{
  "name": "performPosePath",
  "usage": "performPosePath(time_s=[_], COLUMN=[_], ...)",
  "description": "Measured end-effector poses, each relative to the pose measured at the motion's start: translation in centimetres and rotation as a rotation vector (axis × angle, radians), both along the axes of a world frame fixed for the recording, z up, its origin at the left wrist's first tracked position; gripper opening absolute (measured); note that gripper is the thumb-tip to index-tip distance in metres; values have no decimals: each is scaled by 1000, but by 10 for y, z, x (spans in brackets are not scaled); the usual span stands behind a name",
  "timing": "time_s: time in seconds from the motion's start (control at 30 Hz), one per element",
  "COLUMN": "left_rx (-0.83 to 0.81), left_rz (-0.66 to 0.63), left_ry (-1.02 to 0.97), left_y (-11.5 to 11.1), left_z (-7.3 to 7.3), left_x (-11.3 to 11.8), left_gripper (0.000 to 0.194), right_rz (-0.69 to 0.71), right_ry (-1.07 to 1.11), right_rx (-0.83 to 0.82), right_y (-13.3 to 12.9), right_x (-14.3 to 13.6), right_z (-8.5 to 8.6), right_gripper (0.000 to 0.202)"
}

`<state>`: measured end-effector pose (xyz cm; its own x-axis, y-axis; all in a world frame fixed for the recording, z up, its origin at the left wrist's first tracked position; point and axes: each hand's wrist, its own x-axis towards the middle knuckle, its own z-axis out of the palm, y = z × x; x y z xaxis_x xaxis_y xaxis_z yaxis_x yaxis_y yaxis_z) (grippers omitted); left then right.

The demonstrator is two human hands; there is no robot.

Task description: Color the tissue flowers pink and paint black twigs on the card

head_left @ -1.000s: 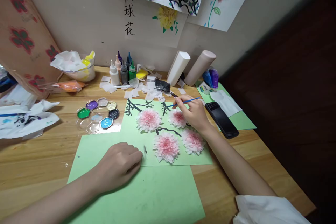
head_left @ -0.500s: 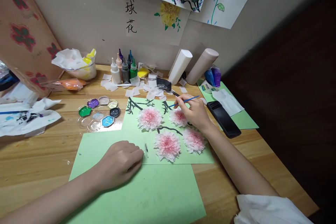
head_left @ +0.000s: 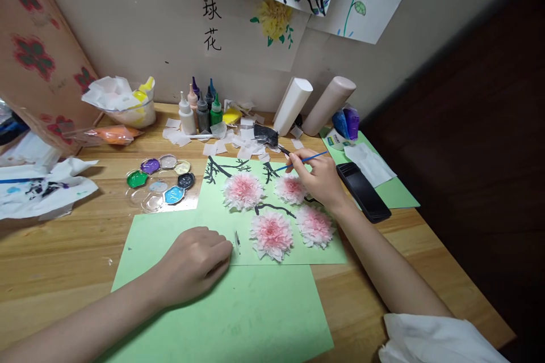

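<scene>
My right hand pinches a thin blue paintbrush. Its tip is at the black painted twigs near the top of a green sheet. Pink-and-white paper flowers are on that sheet, with black branches painted between them; my right hand partly covers one. My left hand rests as a loose fist on the sheet's lower left and a second green sheet under it. Its fingertips are curled out of sight. Just beside it is a small dark smear.
A paint palette lies left of the painting. Behind stand paint bottles, scattered paper squares and two tall containers. A black phone lies right of my right hand. Far left are a stained tissue and a bowl.
My right hand has shifted very slightly right, and the brush tip has moved a little along the twigs. My left hand stays in place.
</scene>
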<state>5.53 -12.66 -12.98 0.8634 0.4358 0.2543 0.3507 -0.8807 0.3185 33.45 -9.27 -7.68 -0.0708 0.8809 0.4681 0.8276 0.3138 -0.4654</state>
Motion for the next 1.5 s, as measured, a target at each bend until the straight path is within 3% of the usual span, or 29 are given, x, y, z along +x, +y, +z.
performPosePath(time_s=[0.7, 1.1, 1.5], left_rx=[-3, -3, 3], left_rz=[-4, -3, -5], left_ry=[16, 23, 10], left_y=[0, -1, 0], left_z=[1, 0, 0], left_x=[0, -1, 0], left_gripper=[22, 22, 22], right_rz=[65, 52, 23], right_ry=[-118, 23, 32], right_rx=[-12, -9, -17], right_y=[-5, -5, 0], right_x=[-9, -7, -3], right_z=[-2, -1, -3], right_gripper=[27, 30, 29])
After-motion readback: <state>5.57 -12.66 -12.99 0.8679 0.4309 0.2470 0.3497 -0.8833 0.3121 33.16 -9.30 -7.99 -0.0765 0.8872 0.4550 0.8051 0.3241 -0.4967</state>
